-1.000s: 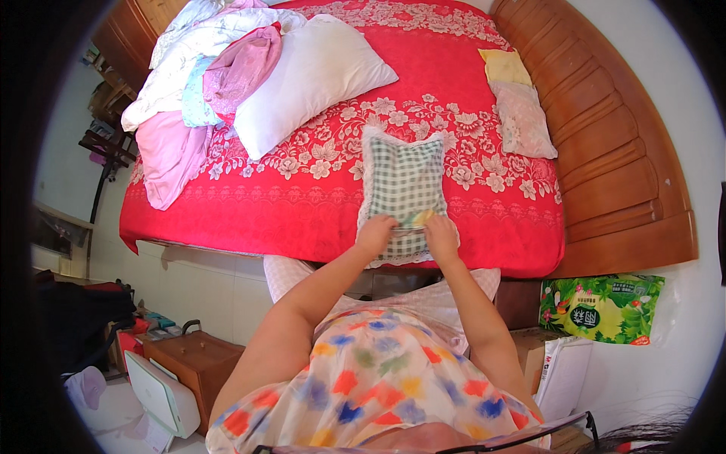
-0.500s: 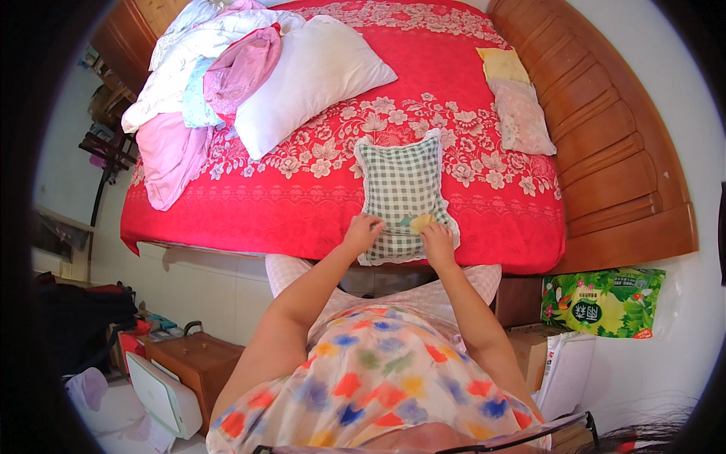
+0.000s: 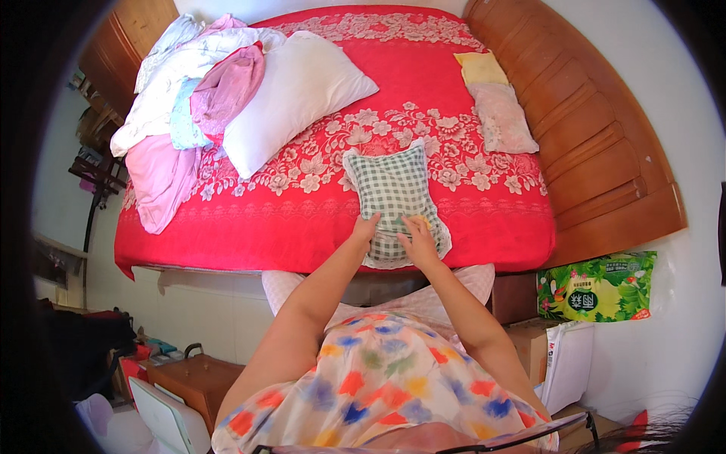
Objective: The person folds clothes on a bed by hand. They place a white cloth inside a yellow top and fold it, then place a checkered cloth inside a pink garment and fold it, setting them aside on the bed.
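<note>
A small pillow in a green-and-white checked cover [image 3: 392, 185] with white lace edging lies near the front edge of the bed. Across its lower part runs a fold or opening, with a yellow-and-green patch partly hidden by my right hand. At the pillow's left side, my left hand [image 3: 366, 228] is closed on the cover beside this fold. My right hand [image 3: 419, 240] rests on the cover right of the middle, thumb and fingers apart.
A red floral bedspread [image 3: 302, 234] covers the bed. A large white pillow [image 3: 299, 94] and rumpled pink and white bedding [image 3: 162, 178] lie at the left. A pale small pillow [image 3: 501, 117] is near the wooden headboard [image 3: 582, 121]. A brown case [image 3: 193, 378] stands at lower left.
My right hand has moved left and inward over the yellow patch, its fingers now spread. My left hand stays at the pillow's left side. The whole view has shifted slightly.
</note>
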The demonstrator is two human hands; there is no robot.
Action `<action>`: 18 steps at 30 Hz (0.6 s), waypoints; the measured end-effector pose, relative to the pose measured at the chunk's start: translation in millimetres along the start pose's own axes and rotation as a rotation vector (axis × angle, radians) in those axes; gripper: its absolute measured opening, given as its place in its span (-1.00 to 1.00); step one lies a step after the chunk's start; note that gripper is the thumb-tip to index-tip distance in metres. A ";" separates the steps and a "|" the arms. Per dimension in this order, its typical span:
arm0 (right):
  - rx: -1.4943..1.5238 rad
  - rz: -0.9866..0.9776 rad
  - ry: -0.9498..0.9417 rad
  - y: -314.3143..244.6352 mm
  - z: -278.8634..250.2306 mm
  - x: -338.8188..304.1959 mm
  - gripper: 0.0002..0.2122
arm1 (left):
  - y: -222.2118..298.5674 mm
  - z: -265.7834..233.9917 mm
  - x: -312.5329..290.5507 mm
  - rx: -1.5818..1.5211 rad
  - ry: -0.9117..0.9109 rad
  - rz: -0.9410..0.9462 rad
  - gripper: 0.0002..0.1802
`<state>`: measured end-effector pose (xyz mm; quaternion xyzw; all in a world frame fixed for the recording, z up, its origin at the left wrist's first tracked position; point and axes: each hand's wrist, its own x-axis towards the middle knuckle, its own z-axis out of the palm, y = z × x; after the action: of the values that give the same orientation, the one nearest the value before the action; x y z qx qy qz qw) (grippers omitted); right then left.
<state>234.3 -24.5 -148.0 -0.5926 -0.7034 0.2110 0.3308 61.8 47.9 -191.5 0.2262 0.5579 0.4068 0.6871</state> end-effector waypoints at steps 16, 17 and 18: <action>0.815 0.288 -0.170 -67.4 -6.4 51.0 -0.52 | 124.4 14.8 -60.1 0.291 0.192 0.773 -0.52; 0.898 0.387 -0.152 -70.3 -12.4 46.8 -0.54 | 120.4 23.3 -70.2 0.497 0.218 0.787 -0.49; 0.878 0.399 -0.130 -64.6 -12.4 44.8 -0.54 | 118.7 28.4 -81.0 0.701 0.248 0.804 -0.47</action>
<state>194.8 4.5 -85.2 -0.5060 -0.4397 0.5838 0.4580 48.7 53.4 -45.7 0.5875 0.6064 0.4507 0.2898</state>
